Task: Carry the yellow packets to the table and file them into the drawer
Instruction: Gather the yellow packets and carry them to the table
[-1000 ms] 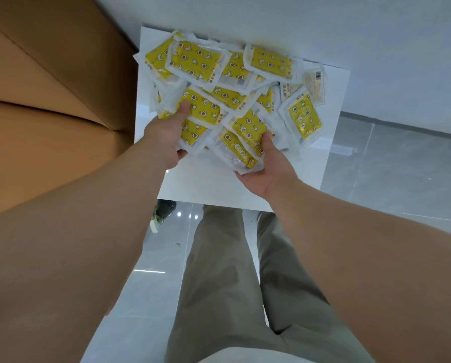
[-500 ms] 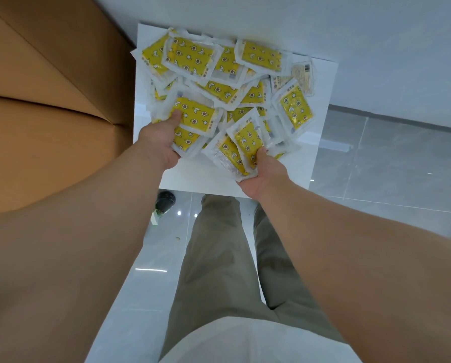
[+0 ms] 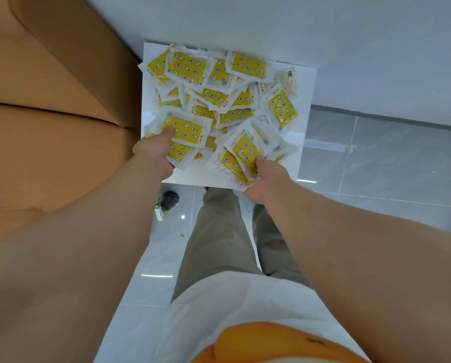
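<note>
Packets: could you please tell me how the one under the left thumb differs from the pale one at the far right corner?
The thumb packet shows its yellow printed face; the pale packet shows a barcode. The left hand pinches the first; no hand touches the second. Both are in the pile.

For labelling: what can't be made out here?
Head view only.
Both hands' fingers: left hand and right hand grip yellow star-printed plastic packets, which cover all but the thumbs.
Packet count: the pile overlaps on the white square tabletop.
Pale barcode packet text: too small.
Drawer: outside the frame.
</note>
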The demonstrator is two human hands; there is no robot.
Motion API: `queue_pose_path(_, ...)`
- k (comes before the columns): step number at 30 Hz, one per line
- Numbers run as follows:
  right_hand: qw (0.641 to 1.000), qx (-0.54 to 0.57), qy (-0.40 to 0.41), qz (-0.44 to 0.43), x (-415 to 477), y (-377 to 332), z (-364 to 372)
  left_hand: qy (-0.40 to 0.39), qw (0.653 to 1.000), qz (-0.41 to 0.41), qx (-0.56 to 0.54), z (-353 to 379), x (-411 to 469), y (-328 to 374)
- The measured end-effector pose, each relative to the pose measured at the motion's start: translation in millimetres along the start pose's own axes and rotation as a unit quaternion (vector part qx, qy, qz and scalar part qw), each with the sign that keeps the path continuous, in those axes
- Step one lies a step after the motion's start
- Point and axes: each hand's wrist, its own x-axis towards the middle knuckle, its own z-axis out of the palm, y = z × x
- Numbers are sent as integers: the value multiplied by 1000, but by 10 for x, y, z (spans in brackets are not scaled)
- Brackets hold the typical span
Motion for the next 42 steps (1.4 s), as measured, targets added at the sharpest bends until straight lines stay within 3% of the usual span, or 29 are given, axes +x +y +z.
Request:
queue_pose_path(14,990,-14,-129,-59,-709,-291,-328,-17,999,32,-25,-298,-645,-4)
queue_pose_path(26,965,4,-226,-136,-1591,-549,-549,-192,972,90,-102,-365,-1309,424)
queue_pose_path(35,939,87,-267,-197,-2054,-718,-924,-240,962,127,-41,23,-1948,826)
queue_pose_path(42,910,174,-278,-255,-2355,-890,-1550,-332,931,148,31,583,-2646,749)
